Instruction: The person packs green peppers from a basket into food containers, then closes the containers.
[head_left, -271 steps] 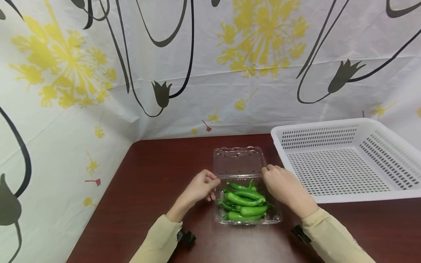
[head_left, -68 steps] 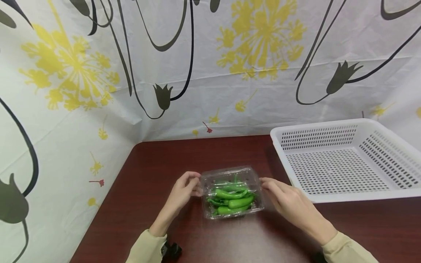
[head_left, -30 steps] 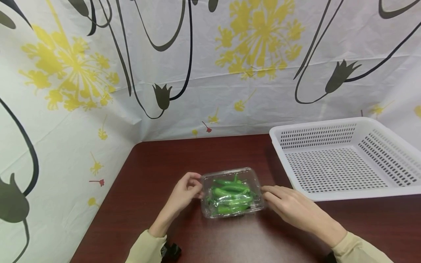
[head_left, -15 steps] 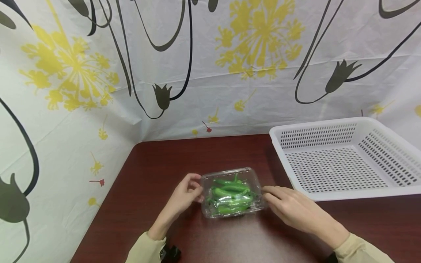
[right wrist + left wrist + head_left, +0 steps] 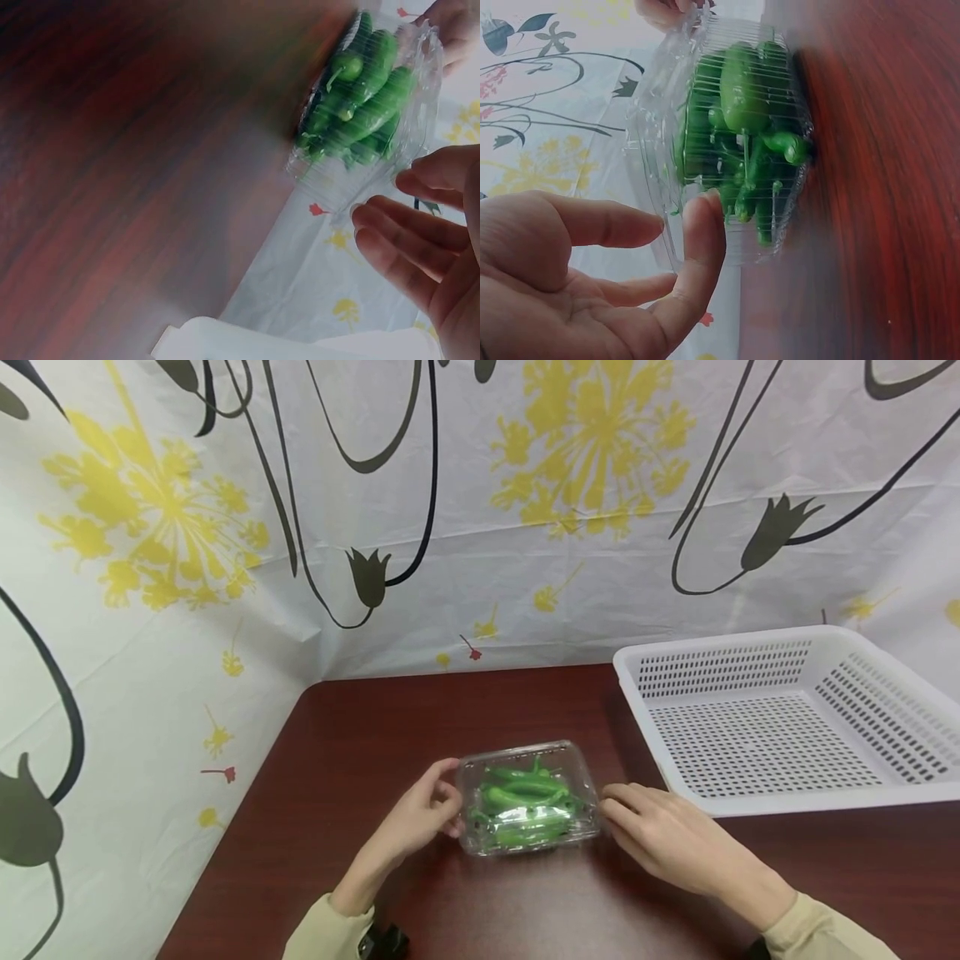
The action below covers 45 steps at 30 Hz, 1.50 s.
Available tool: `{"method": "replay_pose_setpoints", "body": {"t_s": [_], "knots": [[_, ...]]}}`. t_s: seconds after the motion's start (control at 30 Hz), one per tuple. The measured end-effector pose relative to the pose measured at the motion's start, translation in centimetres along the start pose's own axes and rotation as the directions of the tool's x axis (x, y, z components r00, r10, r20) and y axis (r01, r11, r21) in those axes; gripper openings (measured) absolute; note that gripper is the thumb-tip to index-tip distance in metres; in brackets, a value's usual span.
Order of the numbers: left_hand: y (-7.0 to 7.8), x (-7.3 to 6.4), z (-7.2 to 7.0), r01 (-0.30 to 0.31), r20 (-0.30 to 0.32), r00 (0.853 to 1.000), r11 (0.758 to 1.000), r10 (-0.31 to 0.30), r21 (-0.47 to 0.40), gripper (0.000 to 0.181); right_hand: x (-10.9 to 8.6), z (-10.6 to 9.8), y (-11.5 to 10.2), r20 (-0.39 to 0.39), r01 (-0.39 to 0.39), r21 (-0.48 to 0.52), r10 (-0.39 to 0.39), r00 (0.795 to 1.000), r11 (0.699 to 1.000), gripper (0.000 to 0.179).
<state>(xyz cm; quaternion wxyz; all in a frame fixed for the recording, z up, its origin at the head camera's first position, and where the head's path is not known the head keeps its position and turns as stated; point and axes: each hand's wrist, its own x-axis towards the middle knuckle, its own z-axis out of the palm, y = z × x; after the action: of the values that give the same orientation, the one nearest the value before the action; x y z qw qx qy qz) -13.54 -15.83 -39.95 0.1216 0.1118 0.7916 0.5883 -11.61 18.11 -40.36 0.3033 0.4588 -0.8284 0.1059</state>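
Observation:
A clear plastic clamshell box (image 5: pixel 579 777) with its lid down lies slightly turned on the dark red table. Several green chili peppers (image 5: pixel 527 793) show through the lid. On its left side my left hand (image 5: pixel 412 817) holds the rim, thumb and a bent finger at the edge, as the left wrist view shows. Opposite it, my right hand (image 5: pixel 667 837) pinches the right rim between thumb and fingertips. In the right wrist view, the right fingers (image 5: pixel 397 232) meet the near corner of the box (image 5: pixel 431 82), and the left hand shows beyond.
A white perforated plastic basket (image 5: pixel 757 806) stands at the right, behind my right forearm. Behind the table (image 5: pixel 390 718) hangs a white cloth (image 5: pixel 450 602) with flower prints, which continues along the left. A small black device (image 5: pixel 386 941) sits at my left wrist.
Nine seconds ago the box lay with its lid laid back; by 2.3 seconds ago the lid was down. Since then the hands have barely shifted; the right hand sits slightly lower along the rim.

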Motion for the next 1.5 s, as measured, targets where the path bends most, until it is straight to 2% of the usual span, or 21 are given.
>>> {"method": "replay_pose_setpoints", "body": {"t_s": [0.17,0.37,0.47,0.63,0.7,0.8,1.1,1.23,1.4,1.5], "knots": [[0.4,-0.4,0.2,-0.006,0.014,1.000,1.000,0.006,0.017,0.059,0.2,0.1,-0.3,-0.035,-0.036,0.010,0.036,0.999,0.999,0.042],[0.5,-0.8,0.5,0.016,0.012,1.000,0.999,-0.016,0.042,0.066,0.2,0.3,-0.6,-0.036,-0.129,0.028,0.130,0.991,0.991,0.039],[0.4,-1.0,0.6,0.028,0.018,0.999,0.997,-0.030,0.073,0.066,0.3,0.3,-0.9,-0.026,-0.173,0.028,0.174,0.984,0.985,0.030],[0.4,-1.5,0.8,0.023,0.045,0.999,0.995,-0.027,0.098,0.069,0.3,0.3,-1.2,0.011,-0.250,0.030,0.250,0.968,0.968,0.003],[0.5,-1.6,0.9,0.016,0.054,0.998,0.995,-0.021,0.096,0.069,0.4,0.2,-1.4,0.026,-0.284,0.030,0.284,0.959,0.958,0.010],[0.6,-1.9,1.0,0.012,0.065,0.998,0.995,-0.019,0.096,0.070,0.5,0.2,-1.7,0.052,-0.346,0.028,0.344,0.938,0.938,0.016],[0.8,-2.9,1.3,0.024,0.087,0.996,0.995,-0.032,0.099,0.067,0.5,0.2,-2.5,0.139,-0.531,0.088,0.517,0.845,0.843,0.018],[0.9,-3.3,1.4,0.022,0.085,0.996,0.994,-0.031,0.107,0.065,0.5,0.2,-2.7,0.166,-0.577,0.093,0.559,0.813,0.812,0.018],[1.1,-3.6,1.6,0.029,0.092,0.995,0.994,-0.039,0.105,0.064,0.4,0.2,-2.7,0.194,-0.614,0.100,0.590,0.784,0.783,0.016],[1.2,-3.8,1.6,0.034,0.103,0.994,0.994,-0.045,0.106,0.066,0.4,0.2,-2.7,0.229,-0.645,0.118,0.611,0.757,0.755,0.013]]}}
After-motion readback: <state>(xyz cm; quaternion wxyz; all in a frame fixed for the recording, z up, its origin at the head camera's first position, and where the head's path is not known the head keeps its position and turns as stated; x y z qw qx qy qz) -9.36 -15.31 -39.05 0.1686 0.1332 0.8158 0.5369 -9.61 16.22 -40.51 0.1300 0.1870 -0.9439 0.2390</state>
